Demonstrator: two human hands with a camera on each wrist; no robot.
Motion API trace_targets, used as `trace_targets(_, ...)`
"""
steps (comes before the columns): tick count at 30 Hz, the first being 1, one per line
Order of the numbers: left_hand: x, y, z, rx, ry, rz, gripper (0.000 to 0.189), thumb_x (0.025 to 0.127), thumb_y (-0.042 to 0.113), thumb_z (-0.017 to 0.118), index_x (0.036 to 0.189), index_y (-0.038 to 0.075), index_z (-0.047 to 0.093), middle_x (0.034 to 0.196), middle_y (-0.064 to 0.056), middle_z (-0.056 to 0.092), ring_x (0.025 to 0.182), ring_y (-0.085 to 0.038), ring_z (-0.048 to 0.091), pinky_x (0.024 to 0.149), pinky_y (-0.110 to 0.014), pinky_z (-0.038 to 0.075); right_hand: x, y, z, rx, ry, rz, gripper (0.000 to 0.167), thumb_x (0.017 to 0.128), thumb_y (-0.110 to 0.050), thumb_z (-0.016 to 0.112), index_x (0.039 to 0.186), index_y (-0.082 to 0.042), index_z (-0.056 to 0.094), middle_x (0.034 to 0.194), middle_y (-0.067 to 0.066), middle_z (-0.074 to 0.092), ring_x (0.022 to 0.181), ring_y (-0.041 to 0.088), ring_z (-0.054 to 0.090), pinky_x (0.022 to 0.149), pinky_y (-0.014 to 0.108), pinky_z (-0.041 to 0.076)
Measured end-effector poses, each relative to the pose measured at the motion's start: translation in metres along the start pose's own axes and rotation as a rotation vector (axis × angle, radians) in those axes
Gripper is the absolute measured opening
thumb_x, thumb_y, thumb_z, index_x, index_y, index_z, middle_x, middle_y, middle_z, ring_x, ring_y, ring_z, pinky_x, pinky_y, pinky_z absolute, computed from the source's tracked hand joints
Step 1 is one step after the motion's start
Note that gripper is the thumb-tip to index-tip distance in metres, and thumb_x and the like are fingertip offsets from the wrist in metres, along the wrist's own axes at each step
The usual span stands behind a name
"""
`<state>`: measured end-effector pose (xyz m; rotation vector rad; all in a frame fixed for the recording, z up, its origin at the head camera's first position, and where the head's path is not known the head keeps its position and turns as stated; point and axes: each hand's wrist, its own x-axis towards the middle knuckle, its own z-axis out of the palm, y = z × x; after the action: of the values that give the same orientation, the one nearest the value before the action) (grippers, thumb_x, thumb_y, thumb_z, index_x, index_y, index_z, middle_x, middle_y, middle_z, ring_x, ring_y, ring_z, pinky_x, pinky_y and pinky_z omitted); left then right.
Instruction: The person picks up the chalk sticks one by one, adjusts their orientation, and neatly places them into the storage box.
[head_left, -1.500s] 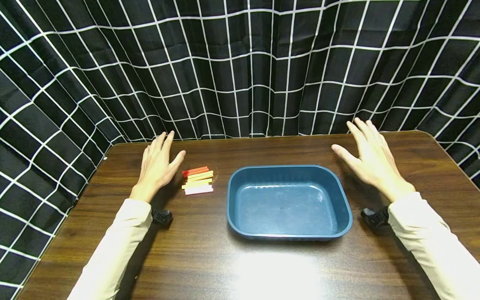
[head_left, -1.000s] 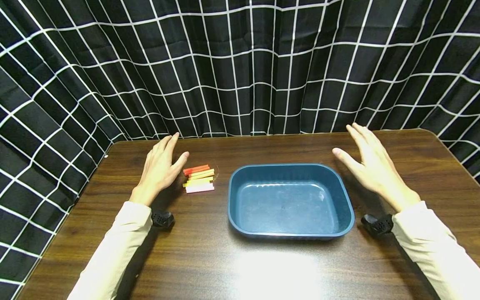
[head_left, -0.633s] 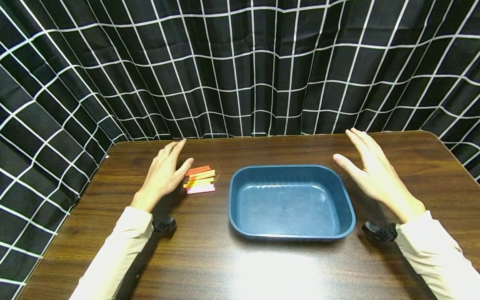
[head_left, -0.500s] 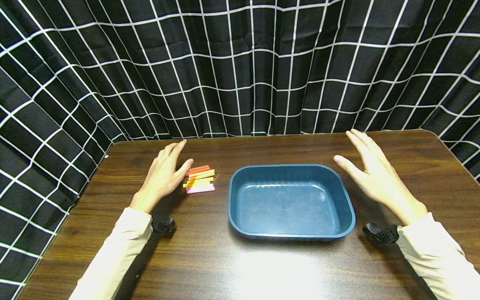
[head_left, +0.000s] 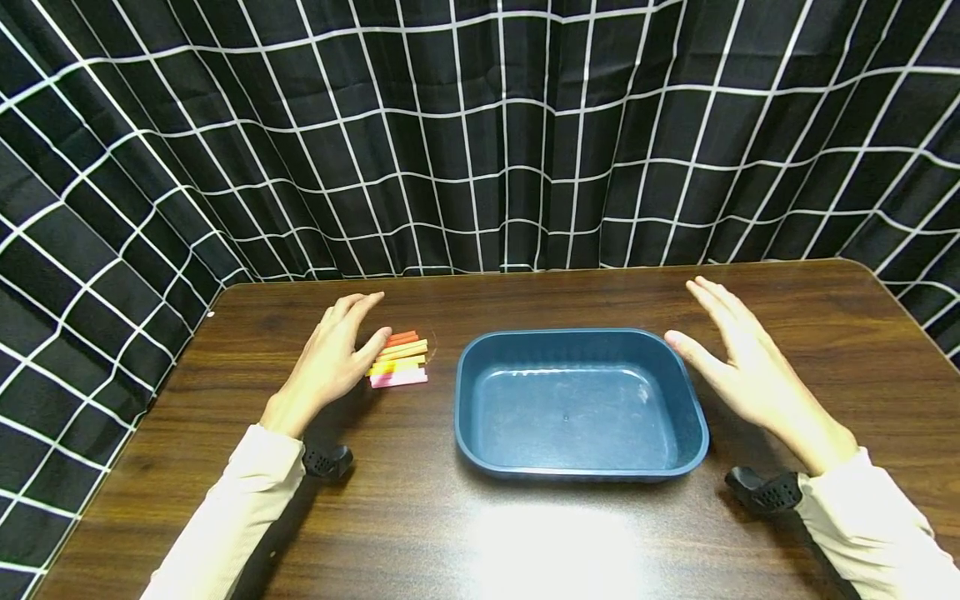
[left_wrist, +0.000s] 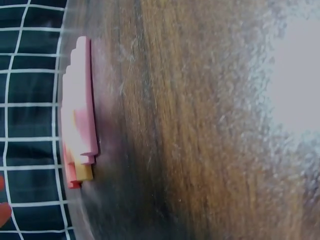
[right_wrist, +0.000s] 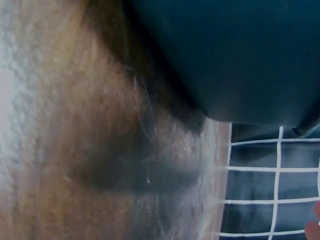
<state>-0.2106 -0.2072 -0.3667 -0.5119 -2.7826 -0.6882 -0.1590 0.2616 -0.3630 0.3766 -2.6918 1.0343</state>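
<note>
A bunch of short coloured sticks [head_left: 401,360], red, orange, yellow and pink, lies side by side on the wooden table. Their exact kind is unclear; the left wrist view shows the pink sticks [left_wrist: 82,100] nearest. My left hand [head_left: 326,358] hovers at their left ends, thumb apart from the fingers and covering part of the red ones in the head view. It holds nothing. Right of the sticks stands a blue rectangular tub [head_left: 566,417] with nothing in it. My right hand [head_left: 750,383] is beside the tub's right side, fingers extended, holding nothing.
The brown wooden table [head_left: 390,517] has a bright glare in front of the tub. Behind it hangs a black curtain [head_left: 480,142] with a white grid. A dark strap with a camera sits at each wrist.
My left hand has shifted right and slightly nearer, its thumb now over the sticks' left ends. The right hand has come a little nearer along the tub's side. Sticks and tub stay put.
</note>
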Motion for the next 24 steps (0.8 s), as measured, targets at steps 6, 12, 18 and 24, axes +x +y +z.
trace_targets(6, -0.003, 0.002, 0.001, -0.019, -0.005, 0.035, 0.052, 0.096, 0.024, 0.062, 0.143, 0.007, 0.049, 0.138, -0.019, 0.052, 0.130, -0.037, 0.049, 0.110, -0.052, 0.037, -0.005, -0.001, 0.002, 0.020, 0.004, -0.038, 0.071, 0.097, -0.028, 0.062, 0.156, -0.007, 0.028, 0.160, 0.023, 0.027, 0.153, 0.040, 0.013, 0.121, 0.062, 0.009)
trace_targets(12, -0.004, 0.004, 0.002, -0.027, -0.016, 0.089, 0.050, 0.094, 0.022, 0.066, 0.140, 0.006, 0.053, 0.135, -0.017, 0.056, 0.128, -0.035, 0.051, 0.110, -0.050, 0.039, -0.014, 0.000, 0.003, 0.030, -0.005, -0.015, 0.071, 0.097, -0.027, 0.061, 0.157, -0.009, 0.027, 0.161, 0.023, 0.025, 0.152, 0.041, 0.016, 0.121, 0.061, 0.011)
trace_targets(18, -0.006, 0.005, 0.002, -0.035, -0.037, 0.100, 0.047, 0.092, 0.018, 0.070, 0.135, 0.007, 0.058, 0.131, -0.017, 0.060, 0.126, -0.034, 0.054, 0.108, -0.051, 0.040, -0.021, -0.002, 0.005, 0.047, -0.014, 0.019, 0.072, 0.097, -0.027, 0.063, 0.157, -0.012, 0.026, 0.162, 0.022, 0.024, 0.149, 0.044, 0.021, 0.119, 0.063, 0.014)
trace_targets(24, -0.009, 0.006, 0.003, -0.072, -0.073, 0.092, 0.045, 0.090, 0.016, 0.070, 0.133, 0.007, 0.060, 0.128, -0.015, 0.063, 0.122, -0.032, 0.057, 0.106, -0.051, 0.041, -0.026, -0.002, 0.008, 0.058, -0.017, 0.009, 0.070, 0.096, -0.025, 0.063, 0.156, -0.012, 0.029, 0.160, 0.023, 0.027, 0.148, 0.046, 0.023, 0.122, 0.057, 0.014)
